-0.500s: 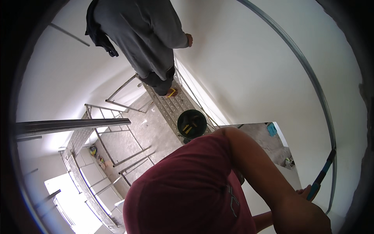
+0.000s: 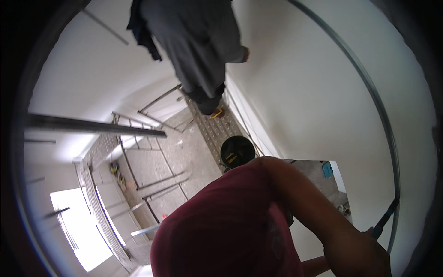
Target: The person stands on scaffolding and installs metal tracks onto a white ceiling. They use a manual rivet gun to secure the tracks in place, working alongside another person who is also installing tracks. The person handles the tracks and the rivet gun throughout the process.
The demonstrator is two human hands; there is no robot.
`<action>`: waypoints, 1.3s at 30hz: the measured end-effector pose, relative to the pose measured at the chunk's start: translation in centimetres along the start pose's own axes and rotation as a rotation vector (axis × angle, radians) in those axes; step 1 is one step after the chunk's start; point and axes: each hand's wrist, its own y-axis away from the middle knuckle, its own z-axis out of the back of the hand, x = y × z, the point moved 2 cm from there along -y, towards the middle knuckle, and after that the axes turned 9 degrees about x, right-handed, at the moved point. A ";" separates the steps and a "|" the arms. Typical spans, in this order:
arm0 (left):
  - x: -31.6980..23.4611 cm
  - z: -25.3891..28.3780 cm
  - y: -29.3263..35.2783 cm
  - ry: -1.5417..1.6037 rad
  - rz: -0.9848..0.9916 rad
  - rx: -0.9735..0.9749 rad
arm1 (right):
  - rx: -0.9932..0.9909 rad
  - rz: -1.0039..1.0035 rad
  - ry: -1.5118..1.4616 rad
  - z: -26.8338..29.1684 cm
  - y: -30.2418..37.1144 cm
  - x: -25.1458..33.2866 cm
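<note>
No words, numbers, brands or signs can be read; the one marking that shows is a faint, pale outlined mark [image 2: 277, 243] on the maroon shirt [image 2: 212, 221], too dim and blurred to make out as letters or as a symbol

The bent left arm [image 2: 300, 203] slanted to the lower right, ending in the left hand [image 2: 357, 254], finger grip unclear, while part of the right forearm [image 2: 316, 265] showed beneath.
</note>
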 end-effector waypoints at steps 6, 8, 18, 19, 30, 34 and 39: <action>-4.7 11.2 13.6 -1.020 0.436 -0.623 | 0.062 0.002 -0.063 5.8 8.4 -0.1; -7.1 16.0 20.8 -1.141 0.481 -1.067 | 0.166 -0.052 -0.138 4.9 11.8 1.2; -15.0 21.2 39.6 -0.422 0.019 -1.757 | 0.937 0.109 -0.100 -10.2 18.1 -3.4; -13.5 21.5 40.6 -0.395 -0.034 -1.858 | 0.922 0.129 -0.068 -11.8 18.0 -4.2; -19.1 20.1 48.9 -0.732 0.021 -1.985 | 1.045 0.328 0.163 -17.0 17.0 -3.8; -15.0 20.1 47.7 -0.572 -0.275 -1.942 | 1.124 0.294 0.234 -16.2 15.5 -5.5; -12.5 20.6 50.8 -0.709 -0.143 -1.973 | 1.172 0.311 0.292 -17.5 15.4 -7.0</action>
